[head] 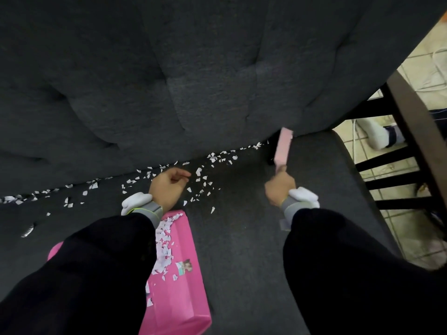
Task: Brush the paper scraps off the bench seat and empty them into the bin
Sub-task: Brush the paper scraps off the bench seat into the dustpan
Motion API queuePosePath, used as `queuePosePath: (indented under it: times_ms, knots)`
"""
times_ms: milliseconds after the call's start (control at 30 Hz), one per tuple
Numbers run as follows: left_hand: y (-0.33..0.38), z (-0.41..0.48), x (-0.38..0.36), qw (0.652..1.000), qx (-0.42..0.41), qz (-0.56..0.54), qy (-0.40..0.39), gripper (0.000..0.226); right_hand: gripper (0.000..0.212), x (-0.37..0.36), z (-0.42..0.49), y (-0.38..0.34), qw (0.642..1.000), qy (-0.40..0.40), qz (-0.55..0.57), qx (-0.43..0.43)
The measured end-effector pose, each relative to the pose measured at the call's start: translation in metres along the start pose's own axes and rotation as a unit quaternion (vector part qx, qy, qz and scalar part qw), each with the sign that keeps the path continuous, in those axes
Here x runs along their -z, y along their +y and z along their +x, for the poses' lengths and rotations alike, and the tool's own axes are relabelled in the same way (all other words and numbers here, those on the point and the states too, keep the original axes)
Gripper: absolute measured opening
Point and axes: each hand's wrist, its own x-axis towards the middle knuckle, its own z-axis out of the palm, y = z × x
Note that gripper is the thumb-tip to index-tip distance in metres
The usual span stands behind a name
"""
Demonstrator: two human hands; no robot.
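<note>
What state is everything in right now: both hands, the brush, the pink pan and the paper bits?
Left hand: fingers loosely curled, nothing visibly held.
Right hand: grips the brush handle.
Brush: held near the seat's back crease, blurred.
Dustpan: lying on the bench seat, partly filled with scraps.
Paper scraps: many scattered along the crease, not yet swept.

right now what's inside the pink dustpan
White paper scraps lie in the pink dustpan, heaped along its left side, and a small picture sticker sits on its floor. The left sleeve covers the pan's left part, so anything there is hidden.
</note>
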Motion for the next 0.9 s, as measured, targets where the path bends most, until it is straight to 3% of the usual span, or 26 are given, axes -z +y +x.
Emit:
queuePosePath:
  times_ms: [133,267,567,633,700,800,900]
  knots:
    - [0.0,-0.005,0.0,1.0,0.003,0.001,0.007,0.017,0.058,-0.021,-0.038,-0.009,0.994,-0.051,-0.045,0.086]
    - [0.001,-0.009,0.003,1.0,0.0,-0.008,0.005,0.018,0.055,-0.029,-0.061,-0.005,0.989,-0.074,-0.011,0.128]
    - [-0.004,-0.006,0.015,1.0,0.0,-0.014,0.009,0.024,0.037,0.044,-0.005,0.036,0.995,0.093,0.026,0.012]
    - [-0.005,-0.003,0.015,1.0,-0.003,-0.015,0.011,0.03,0.043,0.065,0.027,0.038,0.993,0.109,0.035,-0.025]
    - [-0.006,-0.001,0.013,1.0,0.0,-0.013,0.013,0.032,0.043,0.079,0.051,0.034,0.991,0.072,0.1,-0.058]
    - [-0.007,0.0,0.009,1.0,0.004,-0.016,0.01,0.033,0.022,0.079,0.07,0.018,0.98,-0.003,0.184,-0.08]
    - [-0.01,0.001,0.009,1.0,0.002,-0.011,0.006,0.03,0.029,0.049,0.063,-0.006,0.98,-0.049,0.181,-0.067]
